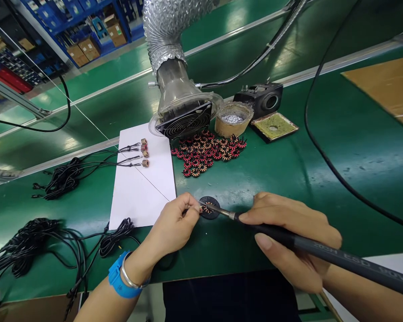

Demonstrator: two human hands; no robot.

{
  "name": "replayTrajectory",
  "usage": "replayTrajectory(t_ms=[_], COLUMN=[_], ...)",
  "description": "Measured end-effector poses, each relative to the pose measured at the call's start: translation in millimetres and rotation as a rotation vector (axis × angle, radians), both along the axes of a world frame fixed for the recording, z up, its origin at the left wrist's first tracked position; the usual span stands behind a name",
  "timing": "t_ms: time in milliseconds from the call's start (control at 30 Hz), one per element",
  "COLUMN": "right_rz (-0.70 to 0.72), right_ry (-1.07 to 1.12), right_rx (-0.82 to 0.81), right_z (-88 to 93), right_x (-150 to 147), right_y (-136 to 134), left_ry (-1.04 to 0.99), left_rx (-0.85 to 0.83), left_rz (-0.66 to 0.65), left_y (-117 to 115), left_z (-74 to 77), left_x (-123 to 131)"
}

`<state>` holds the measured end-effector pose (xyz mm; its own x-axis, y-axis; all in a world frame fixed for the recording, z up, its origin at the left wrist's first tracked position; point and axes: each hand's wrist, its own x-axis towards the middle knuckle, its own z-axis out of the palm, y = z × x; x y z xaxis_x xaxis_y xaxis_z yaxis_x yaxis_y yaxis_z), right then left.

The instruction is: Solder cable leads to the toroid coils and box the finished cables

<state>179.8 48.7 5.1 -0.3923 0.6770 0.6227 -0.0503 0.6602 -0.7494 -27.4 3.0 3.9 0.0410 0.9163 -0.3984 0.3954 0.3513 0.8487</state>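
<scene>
In my right hand (295,237) is a black soldering iron (322,250), held like a pen and pointing left. Its tip touches or nearly touches a small wire-wound ring coil (207,207) on a round black pad (212,215). My left hand (179,219) is closed in a pinch beside the pad. A long thin solder wire (87,117) runs from the upper left down to it. The fingers hide most of what they pinch there. Beyond the pad lies a pile of red and gold wound ring coils (204,152).
A fume duct (174,85) with a fan grille stands behind the coils. Beside it are a solder pot (233,118) and an iron stand with a sponge (273,126). Cabled coils lie on a white sheet (141,197). Black cable bundles (30,241) lie left; a loose cable (336,174) crosses the right.
</scene>
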Motion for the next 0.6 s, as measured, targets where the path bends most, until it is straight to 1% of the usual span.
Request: replayTrajectory(t_ms=[133, 267, 367, 433, 467, 600], right_rz=[-0.007, -0.067, -0.111, -0.112, -0.096, 0.036], right_ry=[0.012, 0.079, 0.104, 0.025, -0.036, -0.304], right_rx=[0.01, 0.051, 0.011, -0.014, -0.003, 0.1], right_z=[-2.2, -10.5, -12.1, -8.6, -6.2, -1.8], right_x=[-0.1, 1.8, 0.8, -3.1, -5.9, -19.7], right_y=[0.5, 2.3, 5.8, 9.4, 11.3, 17.8], left_ry=[-0.007, -0.006, -0.019, -0.03, -0.035, -0.055], left_rx=[-0.006, -0.016, -0.016, -0.021, -0.024, -0.038], left_rz=[0.003, 0.006, -0.005, -0.02, -0.026, -0.038], left_y=[-0.6, -0.3, 0.0, -0.3, -0.6, -3.0], left_z=[-0.5, 1.2, 2.6, 3.2, 3.4, 4.2], left_x=[0.1, 0.0, -0.6, -1.0, -1.2, -1.1])
